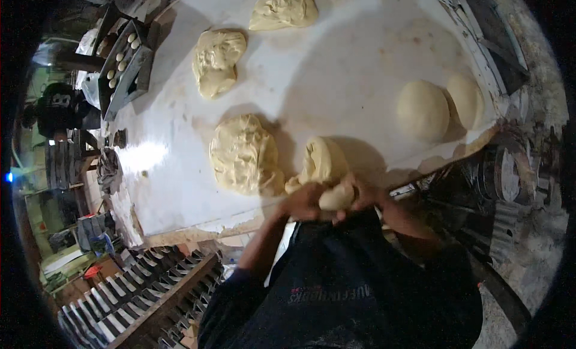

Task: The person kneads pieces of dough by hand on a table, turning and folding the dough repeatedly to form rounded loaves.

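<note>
At the table's near edge, my left hand (307, 201) and my right hand (367, 194) close round the two sides of a pale piece of dough (338, 197). Just beyond them lies a folded lump of dough (324, 160); whether it joins the piece in my hands is hard to see. Left of it spreads a wide, wrinkled dough mass (245, 156), close to my left hand. Two more rough dough masses sit farther off, one at the left (219, 61) and one at the far edge of the view (284, 9). To the right rest two smooth, rounded dough lumps (423, 111) (465, 102), side by side.
The white worktable (354, 67) has a worn, chipped near edge. A grey tray (139, 67) with several small dough balls stands at the far left. Slatted racks (114, 301) fill the lower left. Machinery (513, 175) stands beyond the right edge, and a metal trough (495, 37) lies at the far right.
</note>
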Available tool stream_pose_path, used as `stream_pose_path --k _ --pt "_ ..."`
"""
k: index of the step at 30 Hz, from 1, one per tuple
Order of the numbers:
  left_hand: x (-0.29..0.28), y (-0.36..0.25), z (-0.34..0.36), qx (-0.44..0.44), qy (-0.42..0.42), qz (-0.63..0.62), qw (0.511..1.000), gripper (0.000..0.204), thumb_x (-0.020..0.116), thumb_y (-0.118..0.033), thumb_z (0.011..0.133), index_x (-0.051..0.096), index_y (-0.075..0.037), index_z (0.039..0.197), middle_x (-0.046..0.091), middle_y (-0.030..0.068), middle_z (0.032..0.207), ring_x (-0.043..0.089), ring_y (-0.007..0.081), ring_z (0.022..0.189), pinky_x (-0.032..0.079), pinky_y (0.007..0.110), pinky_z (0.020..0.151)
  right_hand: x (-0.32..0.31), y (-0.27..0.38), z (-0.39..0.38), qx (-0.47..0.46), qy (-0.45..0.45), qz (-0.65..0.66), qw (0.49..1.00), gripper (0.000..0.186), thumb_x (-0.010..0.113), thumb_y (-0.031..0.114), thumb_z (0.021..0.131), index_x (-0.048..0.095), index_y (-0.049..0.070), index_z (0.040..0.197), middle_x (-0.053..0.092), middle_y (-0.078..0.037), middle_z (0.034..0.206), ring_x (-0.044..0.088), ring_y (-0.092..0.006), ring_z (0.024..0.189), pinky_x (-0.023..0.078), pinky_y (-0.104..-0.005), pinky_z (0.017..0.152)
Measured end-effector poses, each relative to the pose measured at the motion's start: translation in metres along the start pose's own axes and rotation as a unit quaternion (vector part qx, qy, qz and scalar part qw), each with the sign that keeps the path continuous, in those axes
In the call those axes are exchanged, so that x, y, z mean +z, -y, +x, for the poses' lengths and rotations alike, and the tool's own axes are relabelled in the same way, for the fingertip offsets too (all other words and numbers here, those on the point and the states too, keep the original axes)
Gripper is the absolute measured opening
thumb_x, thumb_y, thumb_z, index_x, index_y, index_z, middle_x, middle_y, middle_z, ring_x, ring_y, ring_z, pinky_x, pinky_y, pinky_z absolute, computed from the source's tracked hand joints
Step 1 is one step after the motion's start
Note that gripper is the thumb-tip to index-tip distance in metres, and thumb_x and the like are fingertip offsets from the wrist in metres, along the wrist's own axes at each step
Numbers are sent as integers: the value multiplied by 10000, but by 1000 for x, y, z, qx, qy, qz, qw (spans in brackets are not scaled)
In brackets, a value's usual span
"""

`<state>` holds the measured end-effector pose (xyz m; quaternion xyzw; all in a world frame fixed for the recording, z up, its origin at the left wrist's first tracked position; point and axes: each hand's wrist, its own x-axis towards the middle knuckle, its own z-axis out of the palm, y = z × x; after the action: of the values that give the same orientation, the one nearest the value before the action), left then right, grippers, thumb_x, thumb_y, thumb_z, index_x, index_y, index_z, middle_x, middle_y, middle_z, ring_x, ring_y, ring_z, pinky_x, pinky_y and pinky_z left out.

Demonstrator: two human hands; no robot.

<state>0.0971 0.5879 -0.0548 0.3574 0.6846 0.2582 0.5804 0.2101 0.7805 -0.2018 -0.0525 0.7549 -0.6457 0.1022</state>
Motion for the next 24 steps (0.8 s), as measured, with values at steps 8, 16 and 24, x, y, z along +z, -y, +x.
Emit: stream_pose_path --k 8,16,24 --pt "-12 -7 -35 353 -401 250 808 529 802 -545 726 682 -47 856 685 135 877 675 322 889 487 413 868 -30 135 10 -279 -145 -222 923 562 823 539 623 653 60 865 672 -110 784 669 -320 702 541 -404 676" --pt "35 47 20 268 -159 58 948 359 699 -240 827 656 -15 1103 693 214 1057 657 403 959 520 474 871 -14 71 -20 57 151 -251 954 502 861 326 707 662 33 1063 656 -187 1093 637 -341 1001 530 -393 844" --pt "-154 25 133 -22 -490 286 823 630 823 -350 769 577 -48 1264 617 189 1210 591 363 1152 490 458 967 -82 -6 54 71 -461 -45 884 604 702 212 929 379 38 1410 533 -116 1261 520 -220 1208 450 -352 1014"
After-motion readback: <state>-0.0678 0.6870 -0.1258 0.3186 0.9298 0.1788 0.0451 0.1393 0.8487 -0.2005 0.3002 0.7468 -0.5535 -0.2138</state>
